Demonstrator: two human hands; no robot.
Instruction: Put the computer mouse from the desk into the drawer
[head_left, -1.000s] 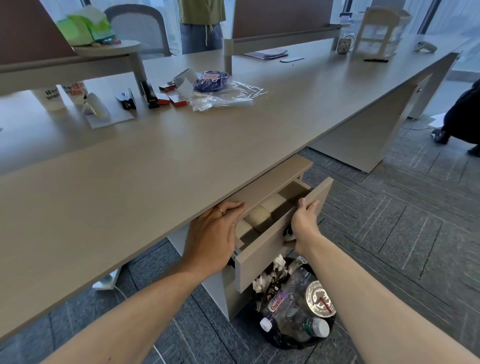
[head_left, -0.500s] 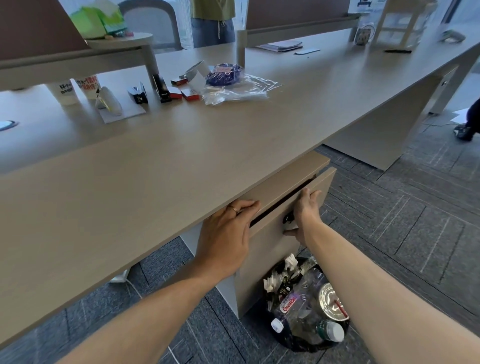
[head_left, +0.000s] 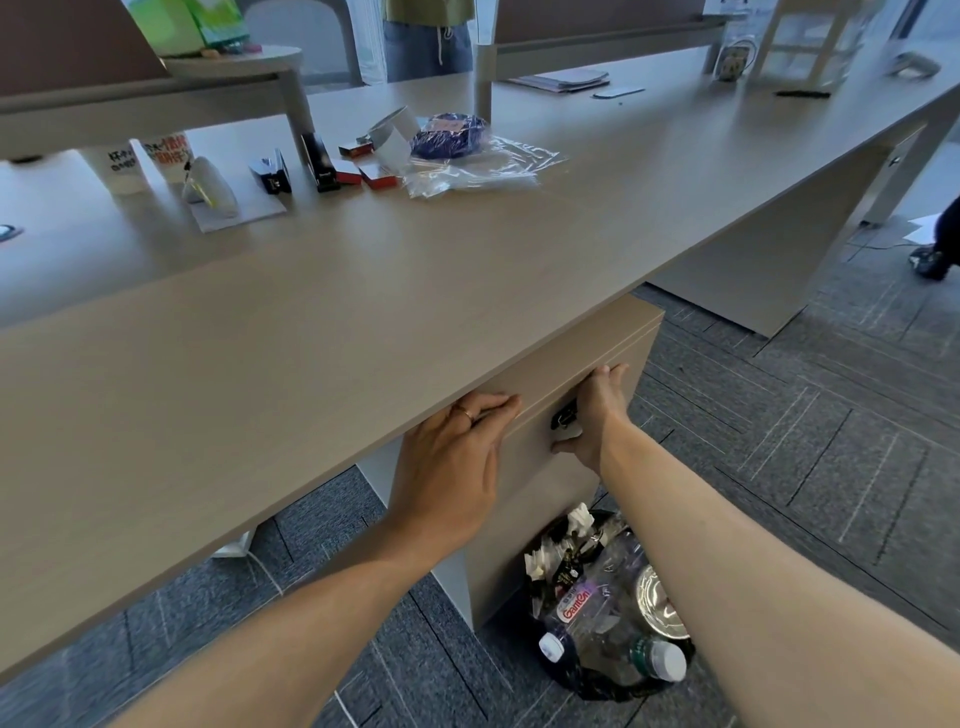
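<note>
The drawer sits under the desk, pushed fully in, so its inside is hidden. No computer mouse can be made out for certain. My left hand lies flat against the drawer front, fingertips at its top seam just under the desk edge. My right hand presses flat on the same front with fingers pointing up, beside the small black lock. Neither hand holds anything.
A black rubbish bag of plastic bottles stands on the carpet right below the drawer. Far across the desk lie staplers, red boxes, paper cups, a clear plastic bag and a whitish rounded object on paper. A person stands behind the desk.
The drawer, open a second ago and showing beige items inside, has been pushed shut. Both hands went forward with its front and now rest flat on it.
</note>
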